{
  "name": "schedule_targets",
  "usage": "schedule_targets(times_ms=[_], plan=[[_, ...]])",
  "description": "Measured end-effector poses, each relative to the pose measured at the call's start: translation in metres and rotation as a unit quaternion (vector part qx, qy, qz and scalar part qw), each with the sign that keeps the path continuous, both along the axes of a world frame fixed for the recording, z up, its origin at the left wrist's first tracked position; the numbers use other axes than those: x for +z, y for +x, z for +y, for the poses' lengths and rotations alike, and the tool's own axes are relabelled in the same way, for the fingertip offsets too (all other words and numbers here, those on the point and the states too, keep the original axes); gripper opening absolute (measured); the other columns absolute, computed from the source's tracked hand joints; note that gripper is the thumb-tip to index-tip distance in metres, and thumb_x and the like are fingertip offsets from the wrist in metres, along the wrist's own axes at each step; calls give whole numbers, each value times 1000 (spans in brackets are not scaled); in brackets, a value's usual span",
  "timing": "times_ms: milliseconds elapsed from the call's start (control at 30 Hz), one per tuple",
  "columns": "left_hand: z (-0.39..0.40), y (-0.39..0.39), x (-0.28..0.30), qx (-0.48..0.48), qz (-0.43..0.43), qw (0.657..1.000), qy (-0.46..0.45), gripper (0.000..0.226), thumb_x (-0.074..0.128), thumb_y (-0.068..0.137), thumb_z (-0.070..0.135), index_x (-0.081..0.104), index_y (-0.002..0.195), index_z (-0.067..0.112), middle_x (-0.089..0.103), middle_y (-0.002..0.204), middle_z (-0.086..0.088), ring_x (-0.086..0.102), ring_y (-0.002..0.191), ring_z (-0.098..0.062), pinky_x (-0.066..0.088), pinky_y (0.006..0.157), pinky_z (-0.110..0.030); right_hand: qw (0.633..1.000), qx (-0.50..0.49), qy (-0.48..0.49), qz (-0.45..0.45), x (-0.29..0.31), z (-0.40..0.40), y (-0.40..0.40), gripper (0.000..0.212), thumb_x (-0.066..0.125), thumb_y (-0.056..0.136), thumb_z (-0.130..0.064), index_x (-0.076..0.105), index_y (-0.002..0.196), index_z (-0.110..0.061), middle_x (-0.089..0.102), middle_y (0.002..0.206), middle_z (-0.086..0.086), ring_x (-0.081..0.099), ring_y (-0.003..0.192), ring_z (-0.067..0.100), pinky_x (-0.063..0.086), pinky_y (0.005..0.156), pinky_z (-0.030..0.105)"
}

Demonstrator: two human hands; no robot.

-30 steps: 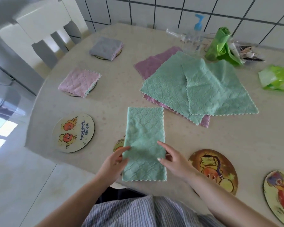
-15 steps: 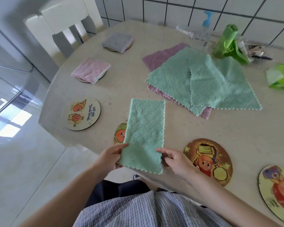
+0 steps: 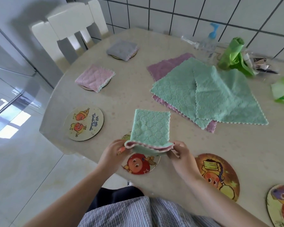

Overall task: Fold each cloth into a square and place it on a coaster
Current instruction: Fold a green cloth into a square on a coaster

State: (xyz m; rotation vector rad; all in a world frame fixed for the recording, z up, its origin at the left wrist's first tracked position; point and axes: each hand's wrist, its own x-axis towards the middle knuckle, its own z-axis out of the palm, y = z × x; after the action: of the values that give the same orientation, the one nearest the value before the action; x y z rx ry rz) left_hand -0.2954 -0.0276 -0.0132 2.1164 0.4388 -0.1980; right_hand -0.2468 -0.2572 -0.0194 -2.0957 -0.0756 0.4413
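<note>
Holding one near corner each, the two hands pinched the green cloth (image 3: 150, 128) above the table (image 3: 236, 153). The left hand (image 3: 112, 152) gripped its left corner and the right hand (image 3: 179, 154) gripped its right corner. The cloth's near edge was lifted over the red-face coaster (image 3: 140, 164), between both hands.

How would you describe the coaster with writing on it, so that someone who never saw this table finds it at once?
Start at the white chair and follow the table edge toward the person, past the grey cloth and the pink cloth. The next round coaster is bare. Only this one is pale, with two orange figures and blue writing.
</note>
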Motion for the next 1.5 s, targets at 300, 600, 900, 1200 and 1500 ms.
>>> schedule_targets(times_ms=[300,600,900,1200,1500], plan=[[11,75,3,-8,51,993,-106,9,53,92,23,59,85,23,64,80,-3,61,66,-17,55,59,-31,993,-103,36,43,-2,24,51,14,48,96,-27,61,99,-25,65,92,-13,60,87,3,41,63,14],[22,118,-20,-7,112,981,-158,17,53,92,33,62,89,19,68,88,-12,66,79,-29,55,72,-52,990,-125,-40,56,-18,35,85,19,45,96,-31,57,83,-25,61,67,0,49,51,9,38,48,28],[24,132,-27,9,175,968,-178,30,54,91,32,47,116,17,68,102,-5,70,80,-17,59,70,-41,984,-137,-93,72,-21,40,105,16,54,91,-36,47,105,-33,61,90,-16,61,78,4,51,62,23],[33,153,-26,-161,24,982,93,28,47,94,35,48,121,29,55,112,5,64,75,-14,55,69,-41,981,-170,-82,42,-17,44,118,15,63,86,-32,55,94,-22,60,84,-14,57,79,6,42,68,25],[34,160,-28,-167,-22,980,107,14,53,93,26,57,102,18,53,100,9,58,75,-9,47,62,-21,983,-149,-105,21,-21,39,122,9,58,89,-29,53,85,-22,59,80,-12,55,74,2,41,60,21]])
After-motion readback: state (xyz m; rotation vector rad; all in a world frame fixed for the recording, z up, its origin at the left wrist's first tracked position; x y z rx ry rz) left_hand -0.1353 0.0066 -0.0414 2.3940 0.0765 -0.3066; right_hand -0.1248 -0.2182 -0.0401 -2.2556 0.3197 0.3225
